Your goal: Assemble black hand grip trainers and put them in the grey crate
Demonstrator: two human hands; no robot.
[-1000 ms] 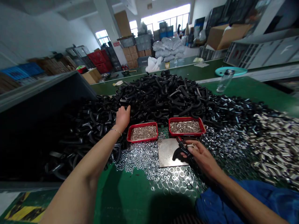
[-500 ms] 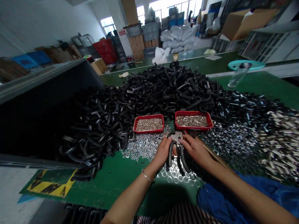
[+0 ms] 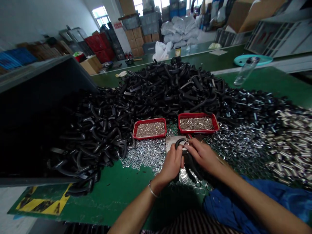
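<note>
My left hand is closed around a black curved handle-like part, whose hooked end arches above the fingertips. My right hand is closed in a pinch at a small silvery metal piece right beside the hooked end. Both hands meet over a pale flat plate on the bench. Below the fingers, dark curved handles stick out toward me; what they belong to is partly hidden by the hands. Flat metal rings lie under and around them.
Two red trays of small metal parts stand just beyond my hands. Black curved parts are heaped behind, beside a grey crate at left. Loose washers, metal sleeves, a clear bottle and blue cloth surround the area.
My left hand has brought the black curved part closer to my right fingers and turned it, so its hook now meets the metal piece. The view has shifted slightly.
</note>
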